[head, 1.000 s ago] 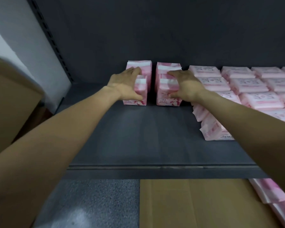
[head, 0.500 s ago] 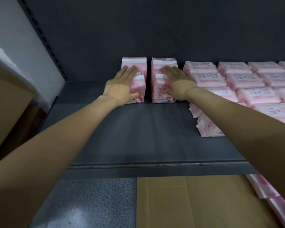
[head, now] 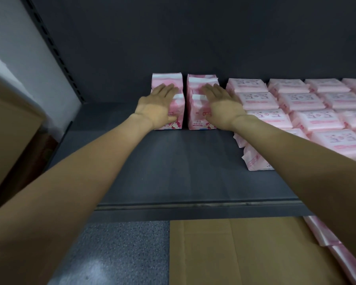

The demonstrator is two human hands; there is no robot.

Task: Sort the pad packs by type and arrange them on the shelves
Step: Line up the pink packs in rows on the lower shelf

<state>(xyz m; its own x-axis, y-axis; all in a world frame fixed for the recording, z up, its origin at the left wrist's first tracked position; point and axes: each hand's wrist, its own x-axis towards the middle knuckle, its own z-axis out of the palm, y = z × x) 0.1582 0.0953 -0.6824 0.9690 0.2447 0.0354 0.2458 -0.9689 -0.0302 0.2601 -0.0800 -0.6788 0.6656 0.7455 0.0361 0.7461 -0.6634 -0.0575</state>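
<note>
Left hand (head: pixel 155 109) flat, fingers straight, pressing on left upright pack stack (head: pixel 168 99); right hand (head: pixel 222 106) likewise flat on right upright pack stack (head: pixel 200 99), neither curled round anything. Both stacks standing side by side, narrow gap between, far on dark shelf (head: pixel 183 171). Flat pink packs (head: pixel 286 112) in rows just right of them; cardboard sheet (head: pixel 234 254) below near edge.

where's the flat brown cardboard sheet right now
In the head view the flat brown cardboard sheet lies low and right of centre, under the dark grey shelf front edge, beside the speckled grey floor.
</note>
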